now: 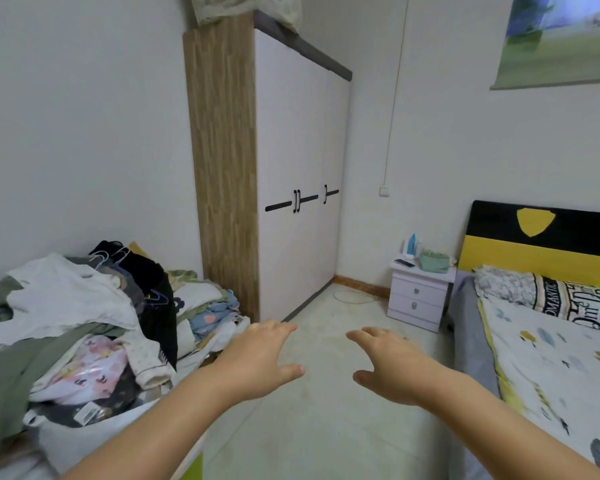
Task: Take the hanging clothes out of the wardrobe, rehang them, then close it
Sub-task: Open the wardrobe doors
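left hand, right hand, fingers spread, empty

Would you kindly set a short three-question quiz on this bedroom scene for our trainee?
1. True or false: the wardrobe doors are shut.
2. Which hand is nearer the pile of clothes: the left hand or the right hand?
3. What stands between the wardrobe and the bed? A) a chair B) a nightstand C) a fan

Key:
1. True.
2. The left hand; both hands are open and hold nothing.
3. B.
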A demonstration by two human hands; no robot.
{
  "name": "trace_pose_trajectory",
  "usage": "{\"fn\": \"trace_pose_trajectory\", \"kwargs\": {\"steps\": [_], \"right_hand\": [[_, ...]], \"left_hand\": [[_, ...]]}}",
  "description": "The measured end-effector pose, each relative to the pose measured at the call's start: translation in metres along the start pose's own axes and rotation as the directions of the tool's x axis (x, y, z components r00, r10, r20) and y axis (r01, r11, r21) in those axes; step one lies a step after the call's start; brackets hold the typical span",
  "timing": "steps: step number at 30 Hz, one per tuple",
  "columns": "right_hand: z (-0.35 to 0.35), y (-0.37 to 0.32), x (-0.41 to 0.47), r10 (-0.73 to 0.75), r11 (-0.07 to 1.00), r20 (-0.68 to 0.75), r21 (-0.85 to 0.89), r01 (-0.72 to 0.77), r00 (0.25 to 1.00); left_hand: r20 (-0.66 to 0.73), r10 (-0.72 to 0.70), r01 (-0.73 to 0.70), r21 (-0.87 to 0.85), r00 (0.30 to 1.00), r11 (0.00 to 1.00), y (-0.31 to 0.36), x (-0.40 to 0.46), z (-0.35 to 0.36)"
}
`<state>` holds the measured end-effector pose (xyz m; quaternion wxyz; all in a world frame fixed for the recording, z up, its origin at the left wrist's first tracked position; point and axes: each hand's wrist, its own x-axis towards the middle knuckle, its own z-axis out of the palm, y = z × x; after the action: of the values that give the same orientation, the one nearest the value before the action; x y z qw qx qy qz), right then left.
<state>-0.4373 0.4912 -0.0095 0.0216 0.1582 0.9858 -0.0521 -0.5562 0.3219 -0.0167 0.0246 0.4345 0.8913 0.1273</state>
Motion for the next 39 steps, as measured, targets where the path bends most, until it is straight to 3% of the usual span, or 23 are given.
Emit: {"fn": "trace_pose_trajectory", "kwargs": {"steps": [14, 25, 39], "right_hand": [[-0.009, 0.095, 0.220, 0.066, 0.996, -0.011, 0.060, -0.065, 0.998], [-0.039, 0.213, 0.388, 0.069, 0.991, 0.018, 0.110, -0.070, 0.997], [-0.062, 0.321, 0.633, 0.101, 0.986, -0.010, 0.134, -0.099, 0.995]], "left_hand": [[0.042, 0.106, -0.106, -0.002, 0.994, 0.994, -0.040, 0.257, 0.015], [0.067, 0.067, -0.062, -0.088, 0.996, 0.994, -0.040, 0.454, 0.018], [0.090, 0.062, -0.048, -0.142, 0.994, 0.989, -0.103, 0.734, 0.034]]}}
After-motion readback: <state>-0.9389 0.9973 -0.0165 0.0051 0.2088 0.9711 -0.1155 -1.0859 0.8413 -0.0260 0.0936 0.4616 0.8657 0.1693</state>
